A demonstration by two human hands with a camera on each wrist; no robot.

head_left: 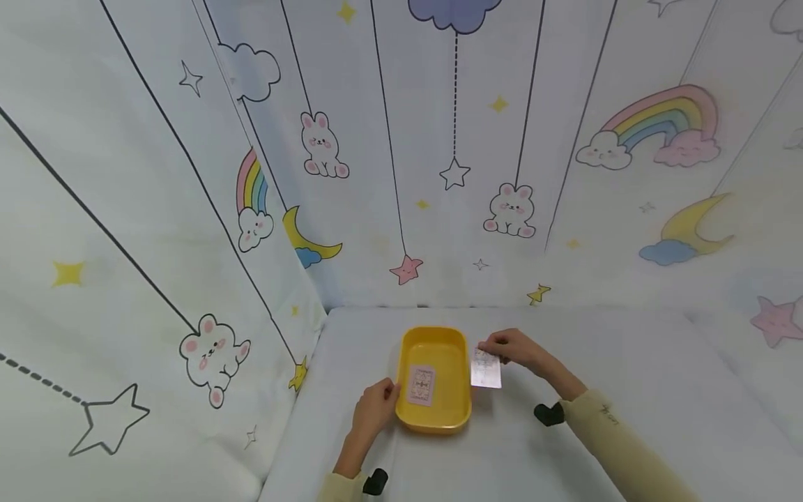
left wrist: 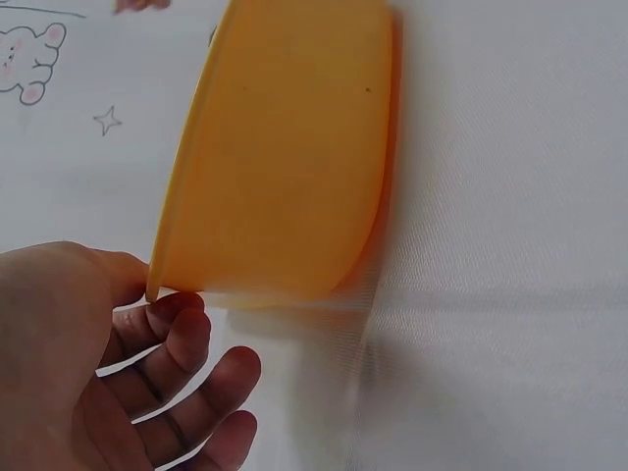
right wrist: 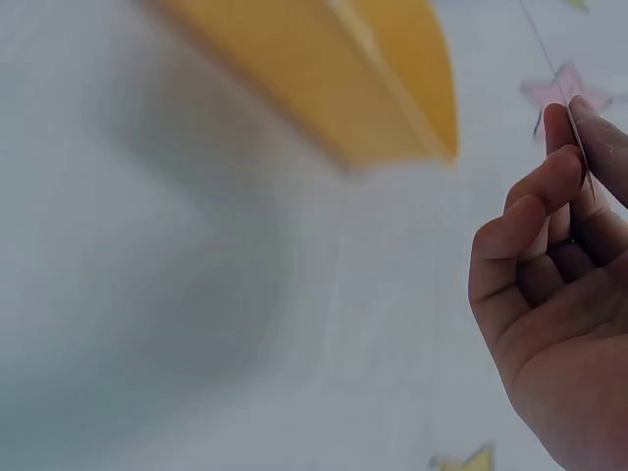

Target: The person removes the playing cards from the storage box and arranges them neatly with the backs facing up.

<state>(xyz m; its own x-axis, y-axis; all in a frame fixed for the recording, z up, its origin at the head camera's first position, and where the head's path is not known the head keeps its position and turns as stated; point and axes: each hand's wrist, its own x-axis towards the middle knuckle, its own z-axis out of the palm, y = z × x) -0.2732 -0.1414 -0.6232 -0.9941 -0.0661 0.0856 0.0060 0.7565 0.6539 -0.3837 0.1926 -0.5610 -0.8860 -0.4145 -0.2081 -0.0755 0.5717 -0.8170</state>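
Observation:
A yellow plastic tray (head_left: 448, 411) with raised walls stands on the white table, and a playing card (head_left: 422, 385) with a pinkish patterned back lies inside it, toward the left. My left hand (head_left: 375, 406) pinches the tray's rim at the near left corner; in the left wrist view the thumb and index finger meet at that rim (left wrist: 186, 147), the other fingers loosely bent below. Just beyond the tray's right wall, my right hand (head_left: 511, 346) pinches a second playing card (head_left: 486, 369) by its upper edge. In the right wrist view that card shows edge-on between thumb and fingers.
White cloth covers the table (head_left: 627, 390). Behind and to the left hang white sheets (head_left: 376, 209) printed with rabbits, stars, moons and rainbows. Black straps (head_left: 549, 414) sit at both wrists, by the cream sleeves (head_left: 621, 439).

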